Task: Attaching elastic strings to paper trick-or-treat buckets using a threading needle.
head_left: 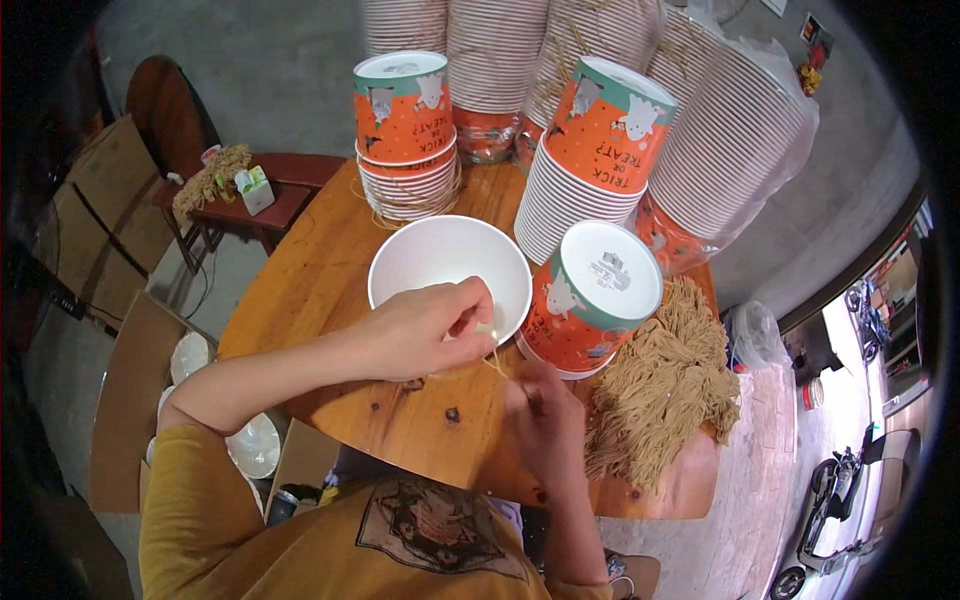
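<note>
shirt (pixel 330 550): mustard yellow with a dark print on the chest, cut off by the lower edge.
right hand (pixel 545 425): blurred, low over the table edge, fingers curled in; the string seems to run to it, but the grip itself is too smeared to make out.
left hand (pixel 425 325): reaching across from the left, thumb and fingertips pinched shut on a thin pale string at the bowl's near rim.
string (pixel 493 352): a short straw-coloured strand running down from the left hand toward the right one; its lower end is lost in the blur.
table (pixel 320 280): round, brown wood, a few dark knots near the hands.
bowl (pixel 440 262): white paper, open side up, just behind the left hand, which hides part of its rim.
string heap (pixel 665 385): a tangled tan pile at the right, touching the nearest cup stack.
cup stacks (pixel 590 300): orange printed bowls nested upside down, some bound with string; the farther stacks run out of the top edge, one under clear plastic.
bench (pixel 250 200): far left, red-brown, with a small box and more string.
</note>
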Demonstrator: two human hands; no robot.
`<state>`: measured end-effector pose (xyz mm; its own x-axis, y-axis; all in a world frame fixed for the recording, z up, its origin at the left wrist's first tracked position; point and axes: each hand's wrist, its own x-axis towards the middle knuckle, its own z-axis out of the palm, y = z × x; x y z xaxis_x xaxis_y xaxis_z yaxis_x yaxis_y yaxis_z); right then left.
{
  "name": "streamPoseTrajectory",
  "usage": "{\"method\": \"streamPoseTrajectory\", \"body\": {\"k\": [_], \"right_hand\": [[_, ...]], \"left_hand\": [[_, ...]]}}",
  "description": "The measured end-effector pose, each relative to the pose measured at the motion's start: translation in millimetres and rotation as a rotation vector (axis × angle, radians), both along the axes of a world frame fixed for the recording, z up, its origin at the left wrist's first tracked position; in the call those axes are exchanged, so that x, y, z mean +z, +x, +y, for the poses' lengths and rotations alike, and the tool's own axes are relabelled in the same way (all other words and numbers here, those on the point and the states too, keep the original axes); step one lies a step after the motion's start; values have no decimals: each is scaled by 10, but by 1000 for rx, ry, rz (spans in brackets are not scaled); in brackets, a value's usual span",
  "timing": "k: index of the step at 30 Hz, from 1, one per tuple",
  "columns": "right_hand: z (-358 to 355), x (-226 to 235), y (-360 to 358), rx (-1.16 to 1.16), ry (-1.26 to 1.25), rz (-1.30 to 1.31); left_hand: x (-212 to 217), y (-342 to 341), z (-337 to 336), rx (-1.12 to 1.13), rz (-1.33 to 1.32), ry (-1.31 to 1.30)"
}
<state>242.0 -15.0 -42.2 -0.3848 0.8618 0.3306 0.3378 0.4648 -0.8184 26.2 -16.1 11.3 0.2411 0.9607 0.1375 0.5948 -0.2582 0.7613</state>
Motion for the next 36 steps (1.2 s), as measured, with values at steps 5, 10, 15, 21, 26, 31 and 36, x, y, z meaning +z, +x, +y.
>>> {"method": "streamPoseTrajectory", "body": {"k": [5, 10, 15, 21, 26, 31, 36], "right_hand": [[48, 352, 210, 45, 111, -172], [182, 541, -34, 96, 339, -151], [340, 525, -402, 198, 335, -274], [385, 377, -637, 166, 365, -358], [401, 353, -646, 169, 365, -349], [404, 364, -650, 189, 376, -358], [421, 328, -673, 70, 429, -427]], "left_hand": [[142, -131, -189, -72, 226, -61], [62, -272, -469, -180, 466, 373], [85, -413, -606, -31, 612, 497], [-119, -399, -543, 192, 214, 370], [-225, -209, -402, 264, 216, 318], [-274, -152, -330, 307, 232, 206], [-261, -179, -351, 325, 278, 265]]}}
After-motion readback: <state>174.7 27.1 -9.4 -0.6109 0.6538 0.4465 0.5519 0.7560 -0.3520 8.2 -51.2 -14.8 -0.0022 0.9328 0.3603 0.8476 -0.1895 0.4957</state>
